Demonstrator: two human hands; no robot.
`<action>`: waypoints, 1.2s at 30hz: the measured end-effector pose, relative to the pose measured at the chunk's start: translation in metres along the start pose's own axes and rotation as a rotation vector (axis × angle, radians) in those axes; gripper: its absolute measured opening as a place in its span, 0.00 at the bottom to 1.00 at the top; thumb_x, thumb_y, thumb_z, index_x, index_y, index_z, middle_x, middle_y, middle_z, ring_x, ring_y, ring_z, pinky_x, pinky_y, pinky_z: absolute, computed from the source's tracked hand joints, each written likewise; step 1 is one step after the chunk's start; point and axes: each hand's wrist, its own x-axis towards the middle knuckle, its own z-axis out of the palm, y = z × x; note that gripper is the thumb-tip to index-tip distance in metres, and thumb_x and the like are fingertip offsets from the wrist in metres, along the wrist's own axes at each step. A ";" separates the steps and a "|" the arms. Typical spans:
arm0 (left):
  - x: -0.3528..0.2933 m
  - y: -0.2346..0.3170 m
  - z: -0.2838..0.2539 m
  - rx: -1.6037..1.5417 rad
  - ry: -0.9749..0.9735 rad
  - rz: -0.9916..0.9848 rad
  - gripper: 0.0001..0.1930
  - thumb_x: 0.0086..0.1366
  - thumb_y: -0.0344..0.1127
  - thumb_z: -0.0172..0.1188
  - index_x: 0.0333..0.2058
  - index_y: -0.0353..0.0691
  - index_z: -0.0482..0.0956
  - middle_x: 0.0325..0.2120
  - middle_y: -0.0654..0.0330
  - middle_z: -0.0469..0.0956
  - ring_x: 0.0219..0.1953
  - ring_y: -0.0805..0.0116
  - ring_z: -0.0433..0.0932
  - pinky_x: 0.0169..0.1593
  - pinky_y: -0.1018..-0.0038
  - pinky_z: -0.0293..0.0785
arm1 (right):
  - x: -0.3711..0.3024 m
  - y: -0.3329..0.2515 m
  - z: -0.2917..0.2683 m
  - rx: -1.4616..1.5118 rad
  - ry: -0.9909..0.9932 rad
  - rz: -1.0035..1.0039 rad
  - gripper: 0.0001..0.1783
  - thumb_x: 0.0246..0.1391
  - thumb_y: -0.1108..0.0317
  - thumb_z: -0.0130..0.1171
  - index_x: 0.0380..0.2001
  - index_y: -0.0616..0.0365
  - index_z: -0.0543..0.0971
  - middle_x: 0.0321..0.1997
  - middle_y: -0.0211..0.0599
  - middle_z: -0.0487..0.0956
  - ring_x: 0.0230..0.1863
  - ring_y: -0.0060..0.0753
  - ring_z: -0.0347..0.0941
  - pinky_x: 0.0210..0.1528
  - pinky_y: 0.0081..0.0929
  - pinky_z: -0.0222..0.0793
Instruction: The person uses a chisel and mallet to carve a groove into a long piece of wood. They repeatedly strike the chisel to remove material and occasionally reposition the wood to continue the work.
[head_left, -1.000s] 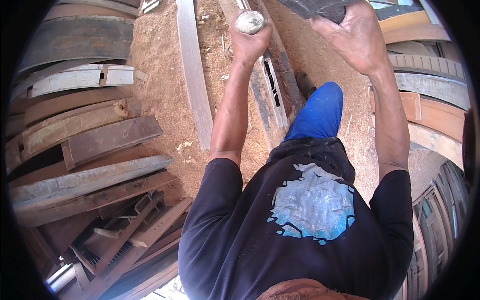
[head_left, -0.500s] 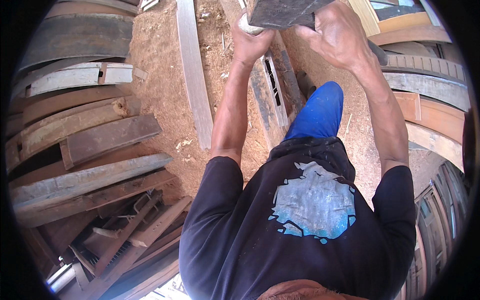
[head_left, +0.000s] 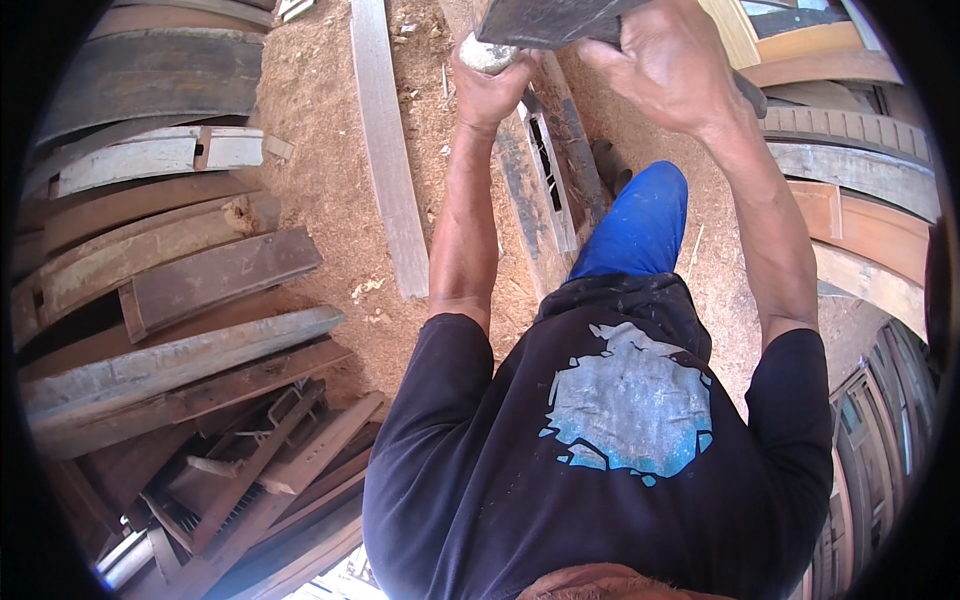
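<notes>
My left hand (head_left: 490,95) is wrapped round a chisel whose pale, rounded handle end (head_left: 488,55) shows above the fist. Part of its dark blade (head_left: 532,101) appears beside the hand, over a narrow piece of wood (head_left: 562,225) with a long dark slot cut in it. In my right hand (head_left: 672,75) is a mallet, its dark blocky head (head_left: 550,20) just above the chisel's end and partly cut off by the top edge. The mallet's handle (head_left: 750,95) sticks out behind my right wrist. Whether mallet and chisel touch, I cannot tell.
The slotted piece lies against a worn beam (head_left: 522,190). A long pale plank (head_left: 390,160) rests on the sawdust-covered ground (head_left: 310,120) to the left. Stacked boards (head_left: 225,275) line the left side, and more timber (head_left: 870,225) stands on the right, beside my blue-clad knee (head_left: 640,215).
The mallet and my right hand have shifted slightly left. My left hand has tilted a little left, and more of the chisel's handle end shows.
</notes>
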 end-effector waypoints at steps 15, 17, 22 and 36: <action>0.002 -0.010 0.000 -0.045 0.042 -0.046 0.11 0.54 0.27 0.67 0.37 0.35 0.81 0.25 0.63 0.82 0.25 0.75 0.80 0.30 0.74 0.77 | 0.012 0.004 0.002 -0.157 -0.142 -0.023 0.15 0.46 0.63 0.65 0.31 0.65 0.81 0.25 0.57 0.79 0.30 0.62 0.78 0.33 0.50 0.75; 0.003 0.000 0.004 -0.014 -0.014 -0.025 0.10 0.54 0.28 0.67 0.36 0.35 0.80 0.24 0.63 0.81 0.25 0.75 0.79 0.29 0.74 0.77 | 0.009 0.008 0.009 -0.216 -0.215 0.015 0.15 0.46 0.63 0.65 0.31 0.65 0.81 0.25 0.57 0.79 0.29 0.61 0.78 0.33 0.50 0.75; -0.005 0.011 0.007 0.002 0.037 -0.076 0.11 0.53 0.30 0.69 0.35 0.34 0.80 0.25 0.62 0.81 0.26 0.76 0.79 0.30 0.75 0.77 | 0.015 0.005 0.005 -0.303 -0.290 0.062 0.14 0.45 0.62 0.66 0.23 0.65 0.81 0.22 0.56 0.79 0.28 0.60 0.79 0.31 0.49 0.75; -0.028 0.004 0.005 0.116 0.001 -0.007 0.16 0.55 0.31 0.73 0.39 0.36 0.77 0.33 0.61 0.82 0.35 0.77 0.80 0.40 0.77 0.78 | 0.014 0.009 0.002 -0.104 0.007 -0.282 0.13 0.41 0.64 0.65 0.26 0.65 0.80 0.21 0.55 0.78 0.27 0.60 0.78 0.30 0.49 0.75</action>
